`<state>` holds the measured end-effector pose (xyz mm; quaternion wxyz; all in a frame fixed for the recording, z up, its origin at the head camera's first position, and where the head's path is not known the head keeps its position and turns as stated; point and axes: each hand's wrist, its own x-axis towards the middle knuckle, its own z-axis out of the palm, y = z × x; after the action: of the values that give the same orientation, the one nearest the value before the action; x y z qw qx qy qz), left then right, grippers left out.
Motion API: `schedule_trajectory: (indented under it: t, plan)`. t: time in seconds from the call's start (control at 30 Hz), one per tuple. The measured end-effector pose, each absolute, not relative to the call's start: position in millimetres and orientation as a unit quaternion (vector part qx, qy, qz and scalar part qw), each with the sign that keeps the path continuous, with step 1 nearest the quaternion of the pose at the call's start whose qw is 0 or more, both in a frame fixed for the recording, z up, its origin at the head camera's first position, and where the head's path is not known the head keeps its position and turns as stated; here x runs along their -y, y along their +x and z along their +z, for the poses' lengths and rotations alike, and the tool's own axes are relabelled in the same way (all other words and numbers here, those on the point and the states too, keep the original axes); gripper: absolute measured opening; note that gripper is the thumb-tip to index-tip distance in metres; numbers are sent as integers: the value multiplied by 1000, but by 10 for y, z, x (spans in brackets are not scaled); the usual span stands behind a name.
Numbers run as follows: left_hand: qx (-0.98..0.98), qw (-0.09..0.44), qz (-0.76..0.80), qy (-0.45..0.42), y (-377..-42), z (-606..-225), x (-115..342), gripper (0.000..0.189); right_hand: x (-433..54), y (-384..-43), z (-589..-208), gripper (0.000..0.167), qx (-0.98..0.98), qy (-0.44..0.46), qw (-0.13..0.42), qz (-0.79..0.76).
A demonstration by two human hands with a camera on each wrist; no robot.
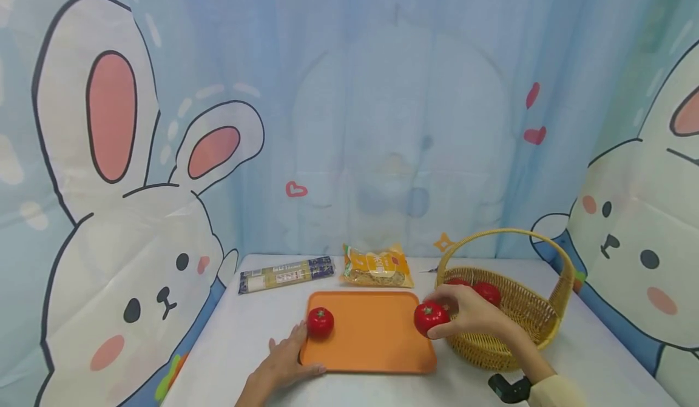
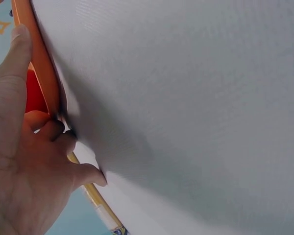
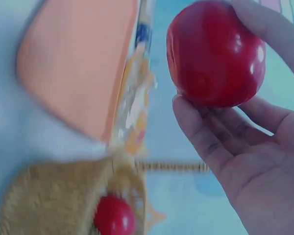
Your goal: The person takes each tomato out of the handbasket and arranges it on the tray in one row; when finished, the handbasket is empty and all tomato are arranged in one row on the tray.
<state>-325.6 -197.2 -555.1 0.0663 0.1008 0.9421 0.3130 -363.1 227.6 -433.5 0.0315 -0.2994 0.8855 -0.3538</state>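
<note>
Left hand (image 1: 287, 358), fingers spread, touches the left edge of an orange rectangular tray (image 1: 377, 334); well apart, near the right edge, right hand (image 1: 466, 313) curls fingers round a glossy red tomato (image 1: 429, 318).

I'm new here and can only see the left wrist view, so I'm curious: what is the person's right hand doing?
Observer: The right hand is holding a glossy red round tomato.
Visitor: Are there more like it over on that side?
Observer: Yes, two more red tomatoes show inside a golden woven basket with a tall arched handle.
Visitor: Anything lying farther back, in the middle?
Observer: A yellow plastic packet lies behind the flat orange rectangular tray.
</note>
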Motion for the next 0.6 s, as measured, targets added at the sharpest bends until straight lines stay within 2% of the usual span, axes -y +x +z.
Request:
schedule_trajectory:
  t: [0.27, 0.43, 0.6]
  plan:
    - [-944, 72, 311, 86, -3244, -5594, 1949, 113, -1706, -3468, -4632, 57, -846, -272, 49, -456]
    - [-947, 72, 303, 80, -3246, -5586, 1939, 111, -1333, -3403, -4806, 61, -847, -251, 20, -469]
    - [-948, 64, 302, 78, -3262, -5538, 1942, 110, -1001, -3477, -4992, 66, -869, -208, -20, -448]
